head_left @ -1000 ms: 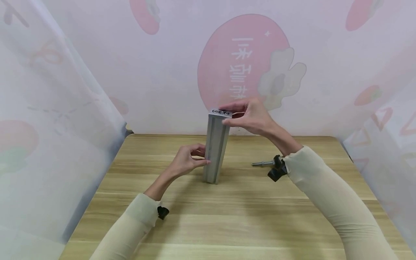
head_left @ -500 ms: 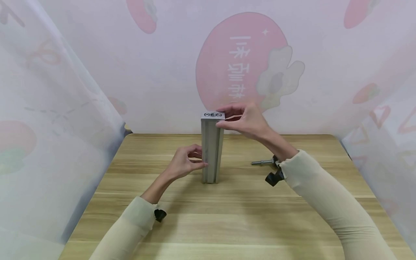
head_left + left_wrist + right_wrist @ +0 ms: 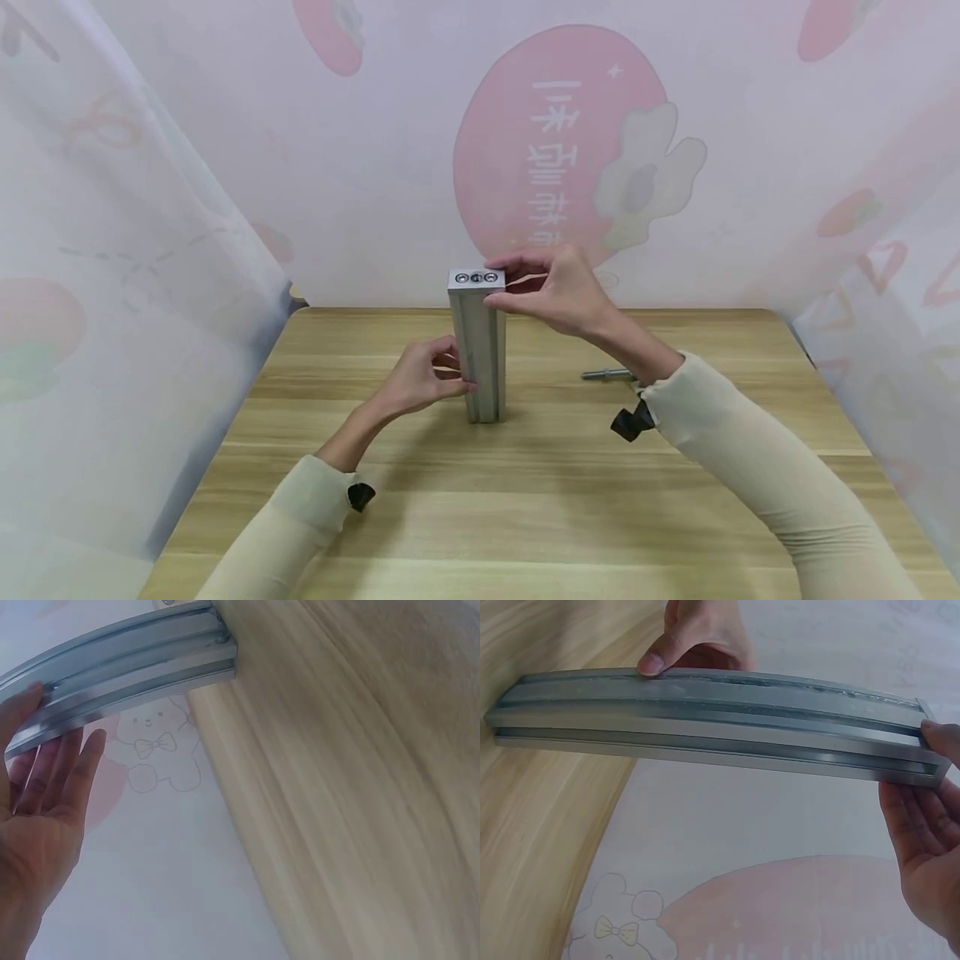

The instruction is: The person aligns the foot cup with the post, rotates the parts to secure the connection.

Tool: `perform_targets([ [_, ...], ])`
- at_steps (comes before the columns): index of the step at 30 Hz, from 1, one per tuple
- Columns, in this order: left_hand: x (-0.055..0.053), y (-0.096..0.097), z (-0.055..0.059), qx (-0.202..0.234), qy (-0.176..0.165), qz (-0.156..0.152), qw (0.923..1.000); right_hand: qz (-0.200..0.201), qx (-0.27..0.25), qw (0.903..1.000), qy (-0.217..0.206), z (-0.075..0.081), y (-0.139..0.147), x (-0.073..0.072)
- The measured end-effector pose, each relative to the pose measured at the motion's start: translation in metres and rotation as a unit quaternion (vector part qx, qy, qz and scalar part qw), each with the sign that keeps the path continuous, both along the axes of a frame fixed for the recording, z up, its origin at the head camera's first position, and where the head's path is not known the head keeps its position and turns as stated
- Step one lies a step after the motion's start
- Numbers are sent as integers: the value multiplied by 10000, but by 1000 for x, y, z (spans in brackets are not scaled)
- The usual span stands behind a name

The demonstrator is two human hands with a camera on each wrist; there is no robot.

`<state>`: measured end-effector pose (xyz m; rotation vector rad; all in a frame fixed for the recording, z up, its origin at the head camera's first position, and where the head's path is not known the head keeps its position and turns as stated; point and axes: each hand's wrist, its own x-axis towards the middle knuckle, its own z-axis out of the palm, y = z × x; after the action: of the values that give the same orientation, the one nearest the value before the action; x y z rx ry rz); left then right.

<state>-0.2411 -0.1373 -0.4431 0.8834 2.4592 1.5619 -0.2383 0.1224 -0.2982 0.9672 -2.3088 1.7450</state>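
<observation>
A grooved aluminium profile [image 3: 480, 358] stands on end on the wooden table, its top leaning slightly left in the head view. A flat end plate [image 3: 453, 284] with several round holes or screw heads caps its top. My right hand [image 3: 573, 292] holds the profile's upper right edge between thumb and fingers. Lower down, my left hand [image 3: 420, 379] has its thumb on the near face and its fingers behind. In the right wrist view, the left thumb rests on the profile's edge [image 3: 727, 712]. In the left wrist view, the fingers lie along the underside of the profile [image 3: 127, 660].
A metal bolt-like rod [image 3: 606, 374] lies on the table [image 3: 480, 525] to the right, its right end hidden behind the right wrist. A patterned curtain [image 3: 375, 183] closes off the back and both sides.
The profile's top has swung left, from a right lean to a slight left lean, its base staying in place. My right hand has moved left and slightly down with it.
</observation>
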Motion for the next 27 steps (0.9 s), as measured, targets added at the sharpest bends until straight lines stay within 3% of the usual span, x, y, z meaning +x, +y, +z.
perform_targets([
  [4,-1,-3,7,-80,27,-31,10000,9,12,10000,48,-1,-1,2],
  [8,0,-6,24,-3,-86,120,9999,56,-9,9999,141,-2,-3,3],
  [13,0,-8,54,688,-28,19,9976,125,13,9997,224,-1,-2,3],
  [16,0,-5,73,1158,209,-101,9930,237,33,9995,197,1,1,2],
  [20,1,1,94,1400,654,-25,9880,354,148,9992,138,4,9,0],
  [27,1,7,114,1619,1097,158,9806,363,515,9978,196,5,27,-4],
])
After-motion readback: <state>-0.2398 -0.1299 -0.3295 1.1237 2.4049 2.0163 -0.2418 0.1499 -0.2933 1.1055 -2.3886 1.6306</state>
